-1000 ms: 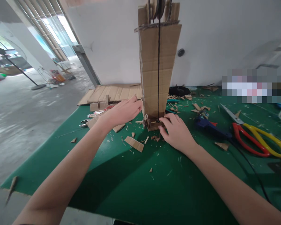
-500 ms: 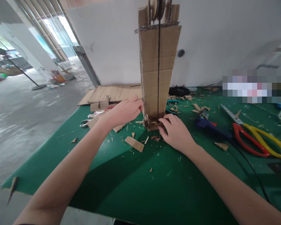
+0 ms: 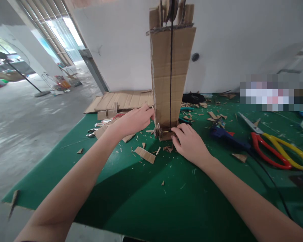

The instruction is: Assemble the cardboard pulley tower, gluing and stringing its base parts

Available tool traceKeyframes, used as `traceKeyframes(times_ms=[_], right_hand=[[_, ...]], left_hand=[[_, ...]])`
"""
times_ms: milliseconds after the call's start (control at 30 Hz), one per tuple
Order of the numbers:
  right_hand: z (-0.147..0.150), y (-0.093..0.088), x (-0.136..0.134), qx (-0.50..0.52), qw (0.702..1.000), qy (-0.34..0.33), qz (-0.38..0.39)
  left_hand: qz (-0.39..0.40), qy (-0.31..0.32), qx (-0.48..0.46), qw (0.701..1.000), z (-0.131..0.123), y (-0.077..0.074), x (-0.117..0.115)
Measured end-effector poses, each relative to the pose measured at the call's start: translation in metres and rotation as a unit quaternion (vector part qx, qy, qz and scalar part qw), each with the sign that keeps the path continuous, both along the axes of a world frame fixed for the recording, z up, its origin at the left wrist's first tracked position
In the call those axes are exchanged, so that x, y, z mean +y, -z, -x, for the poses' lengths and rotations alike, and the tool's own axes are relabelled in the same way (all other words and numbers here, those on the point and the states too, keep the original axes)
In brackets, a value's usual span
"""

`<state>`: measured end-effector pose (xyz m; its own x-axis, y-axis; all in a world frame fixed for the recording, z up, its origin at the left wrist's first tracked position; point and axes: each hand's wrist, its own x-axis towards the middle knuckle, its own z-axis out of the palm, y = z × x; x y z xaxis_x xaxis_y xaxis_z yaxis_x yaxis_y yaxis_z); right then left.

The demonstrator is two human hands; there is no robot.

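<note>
A tall cardboard tower stands upright on the green table, with a black string running down its front. At its foot is a thin stick axle with small round discs at the left. My left hand is closed, its curled fingers against the tower's lower left edge; what they hold is hidden. My right hand reaches the foot from the right. Its thumb and bent forefinger close at the string's lower end, by the axle.
Red-and-yellow-handled scissors and a dark blue corded tool lie to the right. Cardboard sheets are behind my left hand. A cardboard strip and scraps lie in front of the tower. A wall rises behind the table.
Almost nothing differs. Both hands keep their places at the tower's foot, with only very slight shifts of the fingers.
</note>
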<state>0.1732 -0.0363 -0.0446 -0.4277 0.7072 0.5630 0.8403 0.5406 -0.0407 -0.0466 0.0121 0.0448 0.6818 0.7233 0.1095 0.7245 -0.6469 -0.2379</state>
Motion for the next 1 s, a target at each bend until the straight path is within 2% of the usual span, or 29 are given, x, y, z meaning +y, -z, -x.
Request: traceKeyframes(times_ms=[333, 600, 800, 1000], right_hand=[[-0.002, 0.001, 0.001, -0.024, 0.999, 0.039, -0.016], [-0.008, -0.003, 0.002, -0.063, 0.995, 0.070, -0.039], [-0.012, 0.002, 0.007, -0.010, 0.995, 0.099, -0.030], [-0.013, 0.007, 0.014, 0.074, 0.995, 0.068, -0.015]], left_hand=[[-0.004, 0.014, -0.018, 1.000, 0.000, 0.002, 0.002], [0.029, 0.023, -0.020, 0.999, 0.000, -0.002, 0.003], [0.030, 0.024, -0.026, 0.999, -0.001, -0.004, 0.001], [0.036, 0.017, -0.052, 0.998, -0.003, -0.008, -0.002]])
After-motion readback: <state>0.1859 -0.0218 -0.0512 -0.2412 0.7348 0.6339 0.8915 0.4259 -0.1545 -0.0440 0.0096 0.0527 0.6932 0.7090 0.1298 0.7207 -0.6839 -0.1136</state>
